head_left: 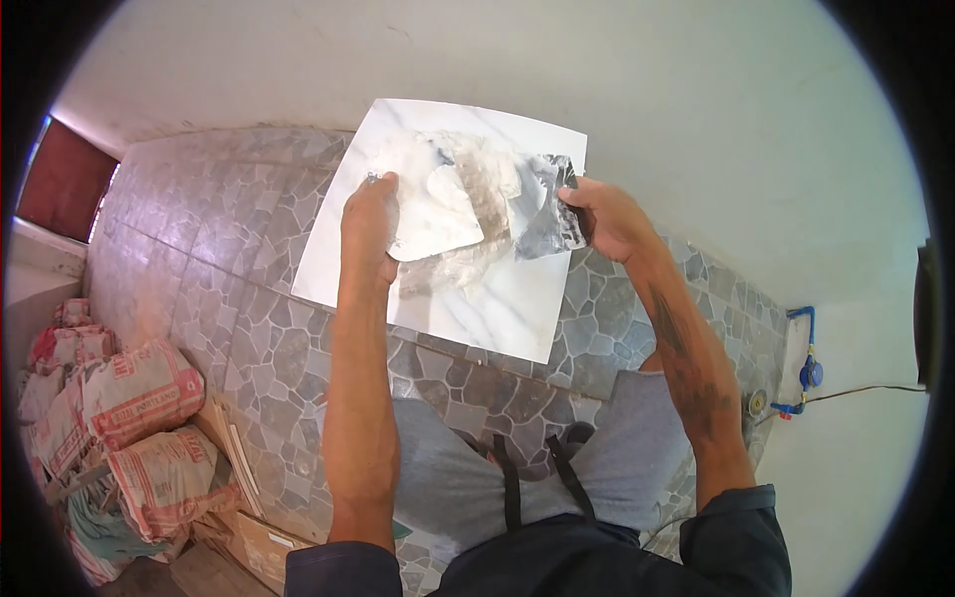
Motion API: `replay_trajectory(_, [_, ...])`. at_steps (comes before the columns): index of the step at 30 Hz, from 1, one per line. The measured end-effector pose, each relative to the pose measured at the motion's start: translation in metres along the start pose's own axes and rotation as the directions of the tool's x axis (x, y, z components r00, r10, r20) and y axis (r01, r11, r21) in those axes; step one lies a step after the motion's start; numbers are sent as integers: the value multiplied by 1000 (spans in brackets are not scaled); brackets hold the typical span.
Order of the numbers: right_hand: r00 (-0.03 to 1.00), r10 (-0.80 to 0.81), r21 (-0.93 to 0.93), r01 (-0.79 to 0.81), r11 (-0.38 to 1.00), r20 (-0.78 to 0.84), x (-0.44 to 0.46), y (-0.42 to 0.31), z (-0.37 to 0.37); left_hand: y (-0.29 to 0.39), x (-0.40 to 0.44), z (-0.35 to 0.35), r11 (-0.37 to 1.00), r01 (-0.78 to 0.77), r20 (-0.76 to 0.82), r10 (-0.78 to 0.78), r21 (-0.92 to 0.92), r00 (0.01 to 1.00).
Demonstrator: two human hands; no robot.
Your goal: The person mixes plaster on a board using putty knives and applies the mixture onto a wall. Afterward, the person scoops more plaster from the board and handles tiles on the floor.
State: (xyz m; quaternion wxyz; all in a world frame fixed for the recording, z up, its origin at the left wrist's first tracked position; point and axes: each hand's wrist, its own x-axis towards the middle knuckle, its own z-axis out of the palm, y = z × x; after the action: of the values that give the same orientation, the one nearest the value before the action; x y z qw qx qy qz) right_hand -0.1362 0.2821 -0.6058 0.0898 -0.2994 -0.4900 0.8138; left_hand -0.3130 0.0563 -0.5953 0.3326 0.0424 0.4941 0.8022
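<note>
My left hand is closed on a flat white spreader, its rounded corner over the marble-patterned white board. Closed on the right edge of a thin, shiny grey scraper blade is my right hand, thumb on top. Between the two blades, a patch of off-white paste is smeared over the board's middle. The fingers beneath both tools are mostly hidden. What supports the board cannot be seen.
Stacked cement bags lie at lower left, beside thin wooden strips and a cardboard box. A pale wall rises behind the board. Blue piping with a meter is on the right. Stone-patterned tiles cover the floor.
</note>
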Motion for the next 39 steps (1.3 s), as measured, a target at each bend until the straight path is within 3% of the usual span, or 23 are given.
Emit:
replay_trajectory(3, [985, -165, -44, 167, 985, 41, -26, -18, 28, -2, 1, 1, 998, 60, 13, -59, -29, 998])
replay_trajectory(4, [962, -270, -259, 269, 928, 32, -34, -23, 35, 0, -2, 4, 996, 80, 14, -80, -34, 997])
replay_trajectory(6, [882, -464, -640, 405, 653, 84, -49, -29, 49, 2, -6, 10, 991, 119, 11, -118, -66, 993])
replay_trajectory(9, [740, -617, -838, 496, 228, 270, -71, -22, 76, 4, -10, 20, 978, 170, 19, -169, -119, 985])
replay_trajectory(12, [283, -707, -622, 732, -277, 648, -57, 4, 73, 1, -11, 25, 970, 192, 46, -187, -149, 981])
replay_trajectory(15, [217, -683, -582, 727, -364, 698, -55, 20, 59, -6, -8, 16, 962, 200, 67, -190, -187, 979])
replay_trajectory(18, [253, -662, -591, 725, -353, 706, -51, 27, 32, 1, -18, 19, 959, 231, 80, -220, -162, 972])
replay_trajectory(21, [352, -731, -704, 667, -242, 585, -60, 20, 19, 2, -13, 9, 956, 203, 91, -187, -212, 978])
replay_trajectory(24, [690, -723, -823, 425, 378, 25, -75, 8, 20, 5, -12, 6, 952, 207, 95, -190, -225, 977])
replay_trajectory(27, [611, -792, -589, 634, 500, -15, -74, -4, 34, 3, -15, 13, 942, 230, 122, -206, -242, 971])
replay_trajectory(29, [572, -820, -670, 610, 423, 3, -82, 1, 43, 1, -18, 18, 924, 260, 149, -225, -281, 963])
replay_trajectory(31, [440, -882, -619, 744, 254, 167, -83, -3, 60, 2, -21, 23, 922, 276, 155, -241, -270, 958])
replay_trajectory(33, [135, -903, -350, 936, -18, 407, -81, -11, 85, 4, -25, 28, 926, 298, 149, -269, -232, 952])
replay_trajectory(34, [107, -861, -336, 939, -77, 498, -78, -10, 85, 2, -28, 26, 913, 288, 255, -217, -288, 942])
replay_trajectory(37, [51, -734, -304, 928, -217, 677, -67, 6, 74, -6, -30, 14, 989, -3, 234, -32, 149, 972])
replay_trajectory(38, [45, -717, -320, 913, -253, 696, -59, 17, 66, -7, -30, 7, 920, -191, 301, 85, 343, 950])
replay_trajectory(39, [54, -701, -356, 887, -294, 711, -57, 22, 56, -9, -29, 2, 714, -420, 399, 211, 561, 892])
